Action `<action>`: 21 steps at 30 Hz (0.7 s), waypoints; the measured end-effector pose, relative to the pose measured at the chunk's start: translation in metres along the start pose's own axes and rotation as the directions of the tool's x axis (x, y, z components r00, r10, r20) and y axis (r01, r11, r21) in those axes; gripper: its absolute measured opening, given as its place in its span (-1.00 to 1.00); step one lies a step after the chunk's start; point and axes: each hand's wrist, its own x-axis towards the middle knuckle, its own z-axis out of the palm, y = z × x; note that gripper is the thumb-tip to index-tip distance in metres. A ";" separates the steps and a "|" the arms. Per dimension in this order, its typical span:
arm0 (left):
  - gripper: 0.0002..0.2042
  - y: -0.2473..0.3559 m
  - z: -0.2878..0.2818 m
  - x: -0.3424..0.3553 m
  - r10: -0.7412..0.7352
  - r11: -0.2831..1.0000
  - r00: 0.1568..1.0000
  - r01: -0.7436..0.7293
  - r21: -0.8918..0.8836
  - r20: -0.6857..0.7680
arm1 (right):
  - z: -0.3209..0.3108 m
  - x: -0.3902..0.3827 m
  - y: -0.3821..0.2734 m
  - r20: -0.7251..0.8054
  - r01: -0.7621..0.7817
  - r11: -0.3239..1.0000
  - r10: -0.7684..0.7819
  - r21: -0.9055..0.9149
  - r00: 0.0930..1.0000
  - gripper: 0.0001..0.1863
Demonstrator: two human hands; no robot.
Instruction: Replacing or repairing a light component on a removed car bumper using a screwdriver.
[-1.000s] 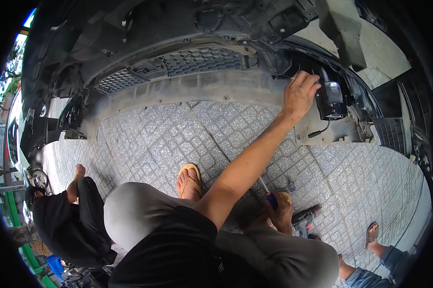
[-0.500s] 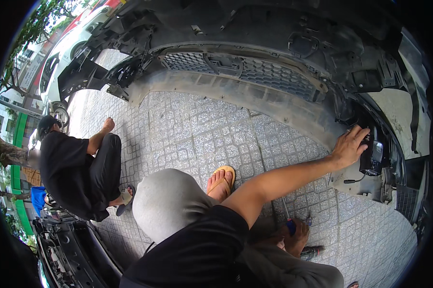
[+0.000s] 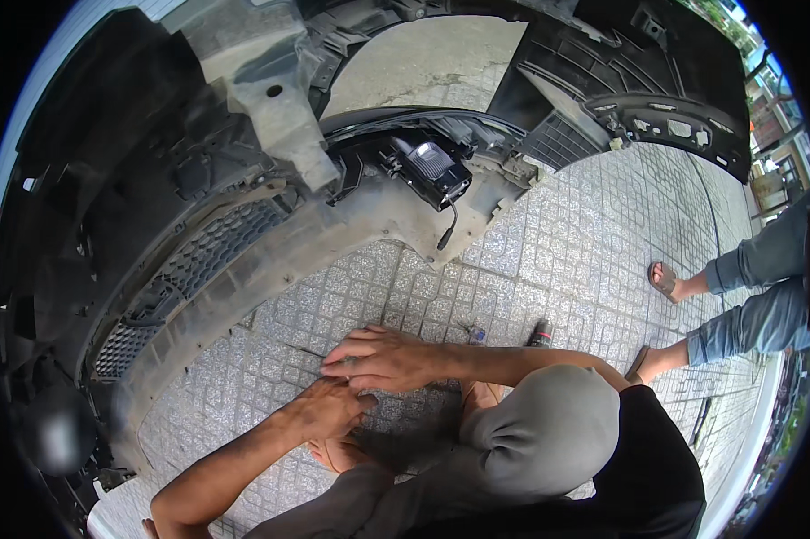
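Note:
My left hand [image 3: 326, 411] is low over the paving with its fingers curled; whatever they may hold is hidden. Over its knuckles lies my right hand [image 3: 389, 359], fingers stretched out and touching the left. Beyond both hands, a car bumper [image 3: 360, 218] lies on the ground with its inner side showing. A small black lamp [image 3: 429, 166] with a clear ribbed lens sits at its corner, and a short cable with a plug [image 3: 445, 238] hangs from it.
A honeycomb grille [image 3: 215, 242] is set in the bumper at the left. Right of my hands, a dark tool-like item [image 3: 541, 332] and a small bluish object [image 3: 477, 334] lie on the paving. Another person's legs in jeans [image 3: 746, 328] stand at the right.
My view has swung right. My left hand has come away from the lamp to meet my right. The blue-handled screwdriver seen in my right hand before no longer shows.

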 end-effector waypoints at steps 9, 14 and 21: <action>-0.67 -0.002 -0.023 -0.020 0.093 0.970 0.936 -0.162 -0.179 -0.338 | 0.012 0.004 0.006 -0.135 0.012 1.000 -0.012 -0.002 0.991 -0.62; -0.65 -0.021 0.003 -0.065 -0.067 0.981 0.880 -0.027 -0.192 -0.469 | -0.012 -0.013 -0.008 -0.254 -0.179 0.982 0.188 0.057 0.949 -0.47; -0.66 -0.042 0.114 -0.116 -0.707 0.706 0.389 0.444 -0.552 -0.591 | -0.005 -0.018 0.007 -0.163 -0.397 0.889 0.437 0.229 0.885 -0.61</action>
